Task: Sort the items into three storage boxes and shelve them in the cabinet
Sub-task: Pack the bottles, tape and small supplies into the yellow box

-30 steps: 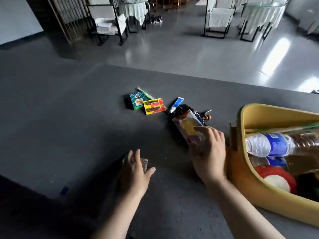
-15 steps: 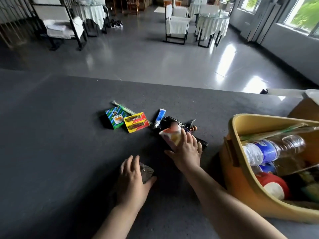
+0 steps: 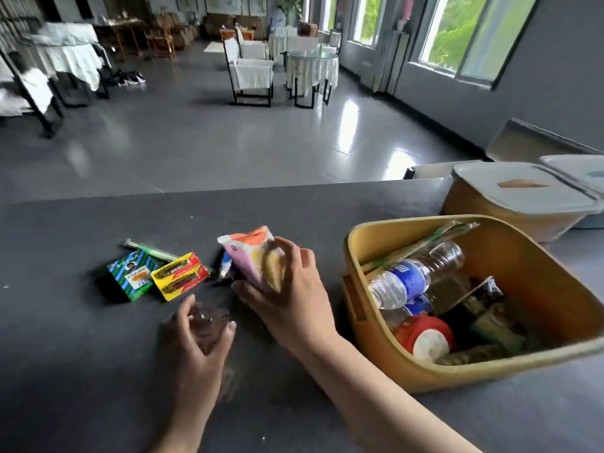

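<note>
Glossy crinkled snack packet (image 3: pixel 253 256), pink and orange; flat green box (image 3: pixel 130 274) and yellow box (image 3: pixel 179 276) of printed card; open yellow plastic bin (image 3: pixel 555 348) with clear bottle (image 3: pixel 415 273). Matte dark table (image 3: pixel 65 354), polished grey floor beyond. Right hand (image 3: pixel 294 295) grips the packet, raised above the table beside the bin; left hand (image 3: pixel 196 341) curls over a small blurred brown item (image 3: pixel 209 322).

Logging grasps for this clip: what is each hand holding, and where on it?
Right hand grips the snack packet by its lower end. Left hand curls round a small dark item; where exactly cannot be told.
</note>
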### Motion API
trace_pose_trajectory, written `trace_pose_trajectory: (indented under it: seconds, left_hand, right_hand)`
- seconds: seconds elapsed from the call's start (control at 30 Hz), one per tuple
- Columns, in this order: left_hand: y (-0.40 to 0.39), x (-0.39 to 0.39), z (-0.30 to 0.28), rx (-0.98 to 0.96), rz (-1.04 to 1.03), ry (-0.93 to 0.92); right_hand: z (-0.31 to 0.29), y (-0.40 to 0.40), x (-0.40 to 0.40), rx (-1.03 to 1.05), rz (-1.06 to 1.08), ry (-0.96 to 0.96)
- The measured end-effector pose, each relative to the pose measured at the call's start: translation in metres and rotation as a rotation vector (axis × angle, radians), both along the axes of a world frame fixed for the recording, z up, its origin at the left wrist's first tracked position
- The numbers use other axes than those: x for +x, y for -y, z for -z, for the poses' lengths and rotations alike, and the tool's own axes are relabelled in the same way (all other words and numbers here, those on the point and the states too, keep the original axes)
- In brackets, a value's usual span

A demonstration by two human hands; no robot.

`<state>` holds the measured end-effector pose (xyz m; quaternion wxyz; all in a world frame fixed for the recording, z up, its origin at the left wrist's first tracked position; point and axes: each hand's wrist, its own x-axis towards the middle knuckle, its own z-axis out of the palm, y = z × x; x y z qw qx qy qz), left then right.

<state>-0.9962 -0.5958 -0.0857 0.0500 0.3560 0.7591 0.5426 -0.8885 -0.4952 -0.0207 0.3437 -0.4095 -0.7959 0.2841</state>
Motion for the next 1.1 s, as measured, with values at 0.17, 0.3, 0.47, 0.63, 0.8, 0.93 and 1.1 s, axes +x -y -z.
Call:
trace_pose_trajectory:
  seconds: [0.17,0.3,0.47,0.63,0.8,0.93,1.1]
  left_hand:
    - [-0.055,0.043,-0.055,0.189,0.095,-0.050]
    - [-0.088,0.112,-0.091,0.293,0.283,-0.025]
    - [-0.133,0.169,-0.096,0.131,0.528,0.001]
    - [-0.152,0.193,-0.084,0.072,0.541,0.088]
    - [-0.156,0.193,-0.075,0.019,0.478,0.086]
    - [-0.159,0.199,-0.075,-0.074,0.539,-0.017]
    - [-0.163,0.205,-0.085,-0.262,0.662,-0.277]
  right_hand:
    - [-0.057,-0.020,0.091,0.045,0.040,-0.155]
    - [-0.065,-0.063,0.181,-0.006,0.176,-0.176]
    - [-0.043,-0.105,0.268,-0.146,0.180,0.074]
    - [-0.027,-0.117,0.284,-0.090,-0.126,0.623]
    - [-0.013,-0.124,0.270,-0.017,-0.319,0.618]
    - [-0.006,-0.127,0.266,0.012,-0.397,0.695]
    - [-0.009,-0.139,0.292,0.043,0.059,0.170]
